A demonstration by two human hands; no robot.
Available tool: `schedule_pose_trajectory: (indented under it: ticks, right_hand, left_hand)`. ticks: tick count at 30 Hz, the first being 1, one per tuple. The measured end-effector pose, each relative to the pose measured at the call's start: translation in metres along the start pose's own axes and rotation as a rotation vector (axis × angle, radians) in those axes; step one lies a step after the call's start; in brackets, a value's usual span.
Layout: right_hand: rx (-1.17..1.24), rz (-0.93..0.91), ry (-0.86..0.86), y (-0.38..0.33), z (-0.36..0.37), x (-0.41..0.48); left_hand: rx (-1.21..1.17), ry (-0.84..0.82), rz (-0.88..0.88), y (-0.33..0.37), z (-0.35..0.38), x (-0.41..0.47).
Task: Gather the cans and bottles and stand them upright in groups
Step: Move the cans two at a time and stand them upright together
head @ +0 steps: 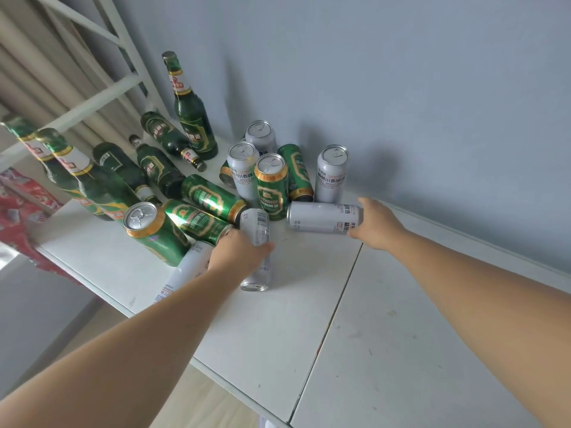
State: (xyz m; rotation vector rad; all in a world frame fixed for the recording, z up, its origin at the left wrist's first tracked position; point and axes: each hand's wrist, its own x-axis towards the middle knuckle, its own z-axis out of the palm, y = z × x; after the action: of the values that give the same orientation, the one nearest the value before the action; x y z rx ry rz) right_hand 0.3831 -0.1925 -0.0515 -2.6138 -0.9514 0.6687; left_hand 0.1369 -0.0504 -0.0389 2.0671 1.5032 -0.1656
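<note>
Green and silver cans and green bottles crowd the white table (309,304). My left hand (239,253) grips a silver can (256,223) that lies on its side pointing toward me. My right hand (375,225) holds the end of another lying silver can (318,216). Behind them stand a green can (272,188) and several silver cans, one at the right (330,176). Two green cans (210,197) lie tipped at the left beside an upright green can (153,233). One bottle (191,109) stands by the wall; others lie or lean at the left (157,168).
A grey wall (401,88) backs the table. A white metal frame (102,88) rises at the back left, with red packaging (21,205) beyond the table's left edge. A seam (333,313) splits the tabletop; the near right part is bare.
</note>
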Motion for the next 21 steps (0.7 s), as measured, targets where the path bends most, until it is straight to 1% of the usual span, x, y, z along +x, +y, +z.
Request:
schedule_pose_trajectory:
  ticks: [7,12,21]
  right_hand:
    - [-0.038,-0.07,-0.042,0.005,0.004,0.01]
    - [-0.083,-0.106,-0.076,0.009,0.002,0.006]
    - [0.221,-0.131,0.013,-0.002,-0.018,-0.025]
  left_hand:
    - [0.025,-0.005,-0.034,0.005,0.0,0.003]
    - [0.034,-0.047,-0.037,0.006,-0.002,0.004]
    - [-0.121,-0.066,-0.017,-0.004,-0.005,0.003]
